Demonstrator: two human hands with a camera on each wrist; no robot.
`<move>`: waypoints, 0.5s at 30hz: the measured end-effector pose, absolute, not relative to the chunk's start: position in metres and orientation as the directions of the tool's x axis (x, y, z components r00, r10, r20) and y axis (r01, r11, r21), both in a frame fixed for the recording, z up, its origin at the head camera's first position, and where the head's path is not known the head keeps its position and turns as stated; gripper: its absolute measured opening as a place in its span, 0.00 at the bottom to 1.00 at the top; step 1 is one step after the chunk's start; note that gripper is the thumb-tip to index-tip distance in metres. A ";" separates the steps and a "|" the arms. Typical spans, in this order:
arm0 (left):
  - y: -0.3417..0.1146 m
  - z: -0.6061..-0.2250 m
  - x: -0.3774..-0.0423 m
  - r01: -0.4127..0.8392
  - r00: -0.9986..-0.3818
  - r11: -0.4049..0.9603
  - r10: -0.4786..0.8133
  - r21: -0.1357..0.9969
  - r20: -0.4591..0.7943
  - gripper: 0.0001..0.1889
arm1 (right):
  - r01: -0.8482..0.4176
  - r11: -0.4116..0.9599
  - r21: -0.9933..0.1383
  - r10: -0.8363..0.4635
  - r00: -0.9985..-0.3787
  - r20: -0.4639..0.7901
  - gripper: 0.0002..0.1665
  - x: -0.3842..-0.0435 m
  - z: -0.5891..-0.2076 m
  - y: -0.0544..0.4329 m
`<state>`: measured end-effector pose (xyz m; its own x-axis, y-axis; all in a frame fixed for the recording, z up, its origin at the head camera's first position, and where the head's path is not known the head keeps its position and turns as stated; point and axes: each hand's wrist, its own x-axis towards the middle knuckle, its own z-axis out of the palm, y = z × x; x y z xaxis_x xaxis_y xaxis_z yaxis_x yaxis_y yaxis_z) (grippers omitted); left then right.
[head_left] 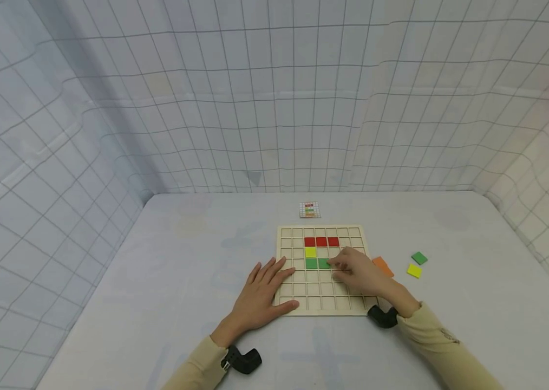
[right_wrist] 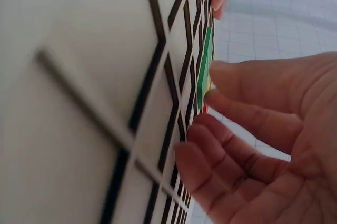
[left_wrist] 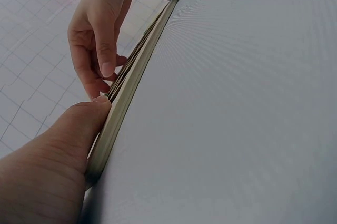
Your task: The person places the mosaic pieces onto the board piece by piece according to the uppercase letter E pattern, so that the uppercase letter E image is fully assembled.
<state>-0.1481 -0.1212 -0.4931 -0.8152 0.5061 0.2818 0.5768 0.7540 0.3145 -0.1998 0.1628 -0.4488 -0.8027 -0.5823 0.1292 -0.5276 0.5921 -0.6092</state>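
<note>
Head view, right hand [head_left: 359, 272]: fingers bent over the board [head_left: 323, 312], thumb and forefinger tips set narrowly apart at the 2nd green tile [head_left: 323, 263]; I cannot tell whether they pinch it.
2nd green tile: in a board square, just left of the right fingertips; square, so no long axis of its own.
Green pair: with the 1st green tile [head_left: 311, 264] beside it, runs left to right along 1 row.
Nearer hand: the right, at the pair's right end.
Left hand [head_left: 261, 300]: fingers spread wide over the board's left edge, gripping nothing.
Yellow square [head_left: 310, 252]: 1 row beyond the 1st green tile.
Red row: 3 red tiles [head_left: 321, 242], 1 row farther.
Right of the board: orange piece [head_left: 383, 267] near the right wrist; loose green tile [head_left: 419, 258] and loose yellow tile [head_left: 414, 271] farther out.
Card [head_left: 309, 210]: small, gridded, beyond the board's far edge.
</note>
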 end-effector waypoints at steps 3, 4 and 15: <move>-0.121 -0.492 -0.148 0.574 -0.817 0.757 0.508 0.312 0.272 0.38 | -0.543 0.552 -0.633 -0.597 -0.787 0.155 0.12 -0.197 -0.448 0.174; -0.121 -0.492 -0.148 0.573 -0.818 0.758 0.508 0.312 0.270 0.38 | -0.542 0.550 -0.635 -0.592 -0.790 0.161 0.12 -0.196 -0.448 0.178; -0.120 -0.494 -0.150 0.565 -0.824 0.766 0.503 0.307 0.261 0.38 | -0.324 0.776 -0.540 -0.279 -0.946 0.168 0.12 -0.189 -0.438 0.235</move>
<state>-0.1499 -0.1202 -0.4937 -0.8235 0.5034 0.2614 0.5654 0.7656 0.3069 -0.1888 0.2348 -0.4376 -0.9457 -0.2785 0.1675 -0.3244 0.7765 -0.5403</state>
